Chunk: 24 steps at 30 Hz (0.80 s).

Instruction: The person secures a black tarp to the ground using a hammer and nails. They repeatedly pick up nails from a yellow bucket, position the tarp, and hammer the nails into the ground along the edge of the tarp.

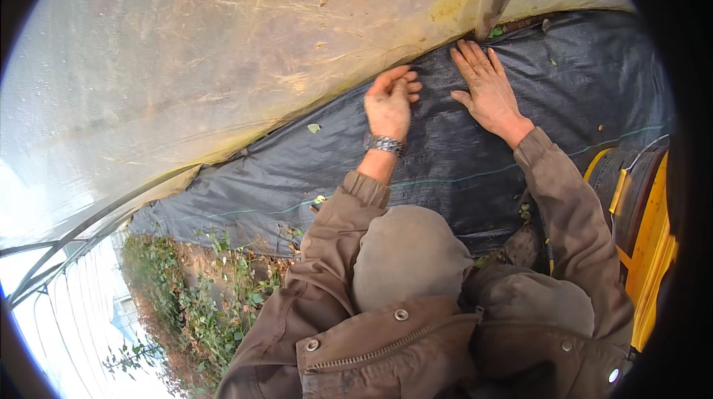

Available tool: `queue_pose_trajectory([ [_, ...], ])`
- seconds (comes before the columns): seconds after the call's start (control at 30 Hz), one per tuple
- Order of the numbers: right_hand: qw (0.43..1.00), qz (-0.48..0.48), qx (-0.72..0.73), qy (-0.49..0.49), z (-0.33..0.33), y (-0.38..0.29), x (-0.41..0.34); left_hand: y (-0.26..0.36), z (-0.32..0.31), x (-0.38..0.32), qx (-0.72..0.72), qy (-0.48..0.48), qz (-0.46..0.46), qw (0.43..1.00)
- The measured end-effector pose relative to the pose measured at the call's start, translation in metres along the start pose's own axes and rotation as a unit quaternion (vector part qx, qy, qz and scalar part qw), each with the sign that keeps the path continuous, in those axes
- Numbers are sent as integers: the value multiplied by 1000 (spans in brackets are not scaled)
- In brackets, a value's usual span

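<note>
Black woven ground-cover fabric (445,137) lies in front of me, wrinkled along its upper edge, where it meets the plastic sheeting (278,42) of a polytunnel wall. My right hand (486,87) rests flat on the fabric with fingers stretched, their tips close to the foot of a metal hoop post (493,3). To its left is my left hand (390,102), wearing a metal-banded wristwatch (385,145). Its fingers curl loosely near the seam between fabric and sheeting. The curled fingers hide whether anything small is inside them.
A yellow-and-black object (635,204) with a wire bail handle, apparently a bucket, is close by my right arm. Leafy plants (217,287) grow at the lower left. Curved tunnel tubing (89,220) runs along the left side. My knees (409,257) are bent beneath me.
</note>
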State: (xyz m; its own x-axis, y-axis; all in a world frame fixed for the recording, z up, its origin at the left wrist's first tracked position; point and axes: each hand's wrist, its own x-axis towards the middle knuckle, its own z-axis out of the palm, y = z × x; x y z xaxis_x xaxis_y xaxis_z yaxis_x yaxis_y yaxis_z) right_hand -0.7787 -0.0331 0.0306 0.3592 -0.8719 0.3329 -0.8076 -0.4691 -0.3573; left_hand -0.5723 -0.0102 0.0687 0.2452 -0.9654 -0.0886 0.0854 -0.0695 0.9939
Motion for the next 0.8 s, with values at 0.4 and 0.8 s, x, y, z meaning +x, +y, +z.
queue_pose_trajectory([
  [0.4, 998, 14, 29, 46, -1, -18, 8, -34, -176, 9, 479, 204, 155, 840],
  [0.8, 999, -31, -20, -21, 17, -26, 5, -56, -133, 32, 629, 50, 163, 758],
])
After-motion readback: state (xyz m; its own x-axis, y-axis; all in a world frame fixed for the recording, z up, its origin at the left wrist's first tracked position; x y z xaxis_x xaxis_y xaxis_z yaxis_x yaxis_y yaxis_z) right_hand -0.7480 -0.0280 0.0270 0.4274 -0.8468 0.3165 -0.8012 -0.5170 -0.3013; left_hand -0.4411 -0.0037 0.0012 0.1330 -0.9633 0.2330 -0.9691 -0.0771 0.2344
